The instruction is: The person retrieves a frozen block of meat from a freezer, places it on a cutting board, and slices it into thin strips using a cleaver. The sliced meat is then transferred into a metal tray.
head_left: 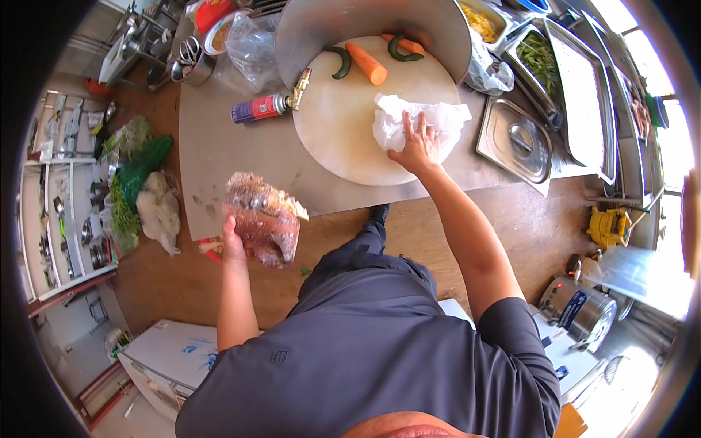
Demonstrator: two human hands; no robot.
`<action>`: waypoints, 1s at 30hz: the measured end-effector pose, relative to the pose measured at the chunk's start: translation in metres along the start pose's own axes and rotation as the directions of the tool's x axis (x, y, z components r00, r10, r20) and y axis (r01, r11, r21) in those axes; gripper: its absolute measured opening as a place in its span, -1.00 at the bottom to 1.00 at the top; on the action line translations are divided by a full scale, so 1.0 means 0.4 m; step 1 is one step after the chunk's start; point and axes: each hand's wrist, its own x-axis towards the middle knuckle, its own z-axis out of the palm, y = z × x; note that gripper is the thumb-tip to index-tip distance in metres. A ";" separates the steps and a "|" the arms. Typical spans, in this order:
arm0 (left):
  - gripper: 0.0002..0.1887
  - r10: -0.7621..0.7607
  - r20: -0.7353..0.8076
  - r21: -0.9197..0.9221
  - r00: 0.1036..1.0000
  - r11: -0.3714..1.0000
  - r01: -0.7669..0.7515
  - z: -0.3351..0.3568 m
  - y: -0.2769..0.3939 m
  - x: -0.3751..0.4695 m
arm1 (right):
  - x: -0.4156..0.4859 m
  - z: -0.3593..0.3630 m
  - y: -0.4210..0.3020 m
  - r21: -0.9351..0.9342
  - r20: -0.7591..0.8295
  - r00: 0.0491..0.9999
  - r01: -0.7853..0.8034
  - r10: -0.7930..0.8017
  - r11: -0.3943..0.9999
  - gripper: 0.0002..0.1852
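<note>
A frosty block of frozen meat (265,224) rests in my left hand (233,243), held beyond the front edge of the steel table. My right hand (419,145) is spread with its fingertips on a crumpled white plastic bag (449,123). Whether those fingers pinch the film is hard to see. The bag lies on the right side of a round cutting board (334,128). Toward the back of the board are a thick peeled carrot (368,63), a second carrot piece (408,45) and two curved dark green vegetable pieces, one on the left (342,63) and one on the right (398,52).
A gas canister with a brass torch head (260,108) lies left of the board. Behind the board curves a metal guard (372,19). Clear plastic bags (252,52) and a steel pot with scissors (194,68) stand at the back left. On the right lies a steel pan lid (515,142).
</note>
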 end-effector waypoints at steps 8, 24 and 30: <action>-0.06 -0.246 0.228 0.092 0.942 0.969 0.231 0.324 0.038 0.220 | 0.046 -0.132 0.260 0.994 0.036 0.969 -0.061 0.244 0.095 -0.58; -0.06 -0.387 0.545 0.571 0.744 0.821 0.009 0.804 -0.054 0.529 | 0.062 -0.423 0.657 0.944 -0.278 0.828 0.142 0.486 0.297 -0.66; -0.15 0.274 0.207 0.763 0.939 0.556 -0.330 0.715 0.045 0.433 | 0.207 -0.526 0.617 0.704 -0.557 0.787 0.277 0.265 0.654 -0.58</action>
